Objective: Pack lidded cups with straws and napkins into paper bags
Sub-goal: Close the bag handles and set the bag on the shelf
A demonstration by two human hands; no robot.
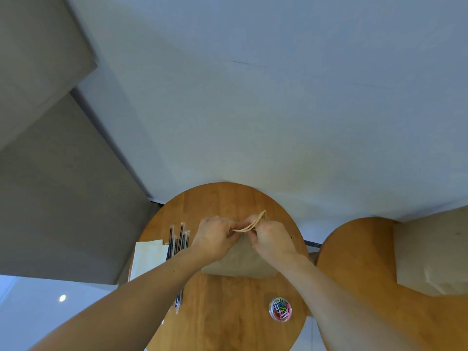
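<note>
Your left hand (215, 236) and right hand (272, 240) meet over the middle of the round table (228, 312). Both have their fingers curled and pinch the handles (249, 225) of the bag (240, 264), one hand at each end of the twine loops. The loops arch up and away between your hands, with the far end rising above your right knuckles.

The bag sits mid-table directly under your hands, its brown body showing below your wrists. Whether its mouth is open cannot be told, as your hands cover it.

Left of the bag lie the straws (178, 239) in clear wrappers, partly under your left forearm. The napkins (149, 259) lie just beside them at the table's left edge. A clear tub (280, 309) of coloured clips stands nearer you, right of centre, apart from the bag.

A second table (354, 262) stands to the right, with brown paper (430, 254) lying on it at the frame edge.
</note>
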